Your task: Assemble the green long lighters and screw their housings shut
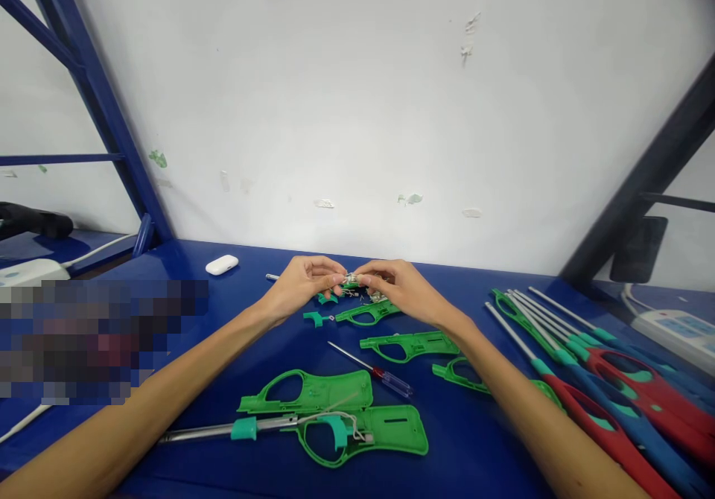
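Near the far edge of the blue worktop [463, 447], about midway along it, the left hand [307, 279] and the right hand [396, 283] face each other, fingertips nearly meeting. Both pinch a small pale part [351, 278] between thumb and fingers, just above the worktop; its exact shape is too small to make out.

Beneath and just beside the hands lie loose small pieces, with a teal trigger [318, 319] nearer the left hand and a green casing half [366, 313] below the right. Another green casing half [413, 345] lies closer to the near edge, and a third [463, 372] is partly hidden by the right forearm.

Towards the near edge, an open lighter casing [399, 432] holds wires and a second teal trigger [335, 430]; its metal tube [206, 433] points to the left edge. A matching green shell [335, 393] lies just beyond it. The screwdriver [394, 381] points its tip towards the far left corner. A white earbud case [222, 264] rests near the far edge, while red and blue lighters [586, 409] crowd the right side.
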Available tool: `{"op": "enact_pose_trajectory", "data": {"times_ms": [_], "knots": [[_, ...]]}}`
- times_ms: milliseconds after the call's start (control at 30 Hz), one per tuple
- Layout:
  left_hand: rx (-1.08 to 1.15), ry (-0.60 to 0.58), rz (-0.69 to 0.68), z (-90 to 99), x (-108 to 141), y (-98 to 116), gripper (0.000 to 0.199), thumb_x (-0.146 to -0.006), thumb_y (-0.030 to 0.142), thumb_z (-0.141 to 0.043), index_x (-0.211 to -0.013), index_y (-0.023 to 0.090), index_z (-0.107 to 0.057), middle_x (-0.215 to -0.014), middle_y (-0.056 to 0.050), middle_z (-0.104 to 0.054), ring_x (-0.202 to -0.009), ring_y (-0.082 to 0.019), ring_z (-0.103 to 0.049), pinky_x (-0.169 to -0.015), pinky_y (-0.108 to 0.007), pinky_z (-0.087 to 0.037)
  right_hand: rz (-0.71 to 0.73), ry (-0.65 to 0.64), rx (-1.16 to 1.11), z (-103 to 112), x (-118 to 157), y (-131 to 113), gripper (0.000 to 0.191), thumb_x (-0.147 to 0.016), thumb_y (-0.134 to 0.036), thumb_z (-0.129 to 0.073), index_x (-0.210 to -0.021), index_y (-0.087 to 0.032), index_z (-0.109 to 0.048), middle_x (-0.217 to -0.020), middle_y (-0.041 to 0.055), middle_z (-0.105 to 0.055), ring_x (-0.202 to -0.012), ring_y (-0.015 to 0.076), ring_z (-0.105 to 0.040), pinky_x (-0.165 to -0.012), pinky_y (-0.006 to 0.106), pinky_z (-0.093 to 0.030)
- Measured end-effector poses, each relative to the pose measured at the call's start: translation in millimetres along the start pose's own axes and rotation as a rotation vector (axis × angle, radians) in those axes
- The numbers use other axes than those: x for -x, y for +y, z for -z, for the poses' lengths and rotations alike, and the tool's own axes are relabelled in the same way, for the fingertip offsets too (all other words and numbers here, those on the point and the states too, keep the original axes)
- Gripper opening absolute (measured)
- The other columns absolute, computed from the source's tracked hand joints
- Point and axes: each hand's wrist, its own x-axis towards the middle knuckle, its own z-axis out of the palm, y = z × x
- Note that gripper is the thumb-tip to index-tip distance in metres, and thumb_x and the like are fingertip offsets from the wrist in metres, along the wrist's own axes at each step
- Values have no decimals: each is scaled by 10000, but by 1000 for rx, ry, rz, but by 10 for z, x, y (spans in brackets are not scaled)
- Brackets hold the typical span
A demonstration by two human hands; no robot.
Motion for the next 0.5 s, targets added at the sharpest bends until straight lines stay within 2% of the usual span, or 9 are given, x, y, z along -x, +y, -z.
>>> {"op": "enact_pose_trajectory", "data": {"times_ms": [500], "knots": [[136, 45, 7, -60, 11, -39, 353, -982, 390, -640, -1261, 176, -605, -1226, -89, -650, -1010, -216, -672, -859, -424, -591, 37, 15, -10, -11, -6, 79, 284, -1023, -432, -574, -1090, -191, -709, -1057, 55, -734, -938, 177, -687, -885, 398, -554]]}}
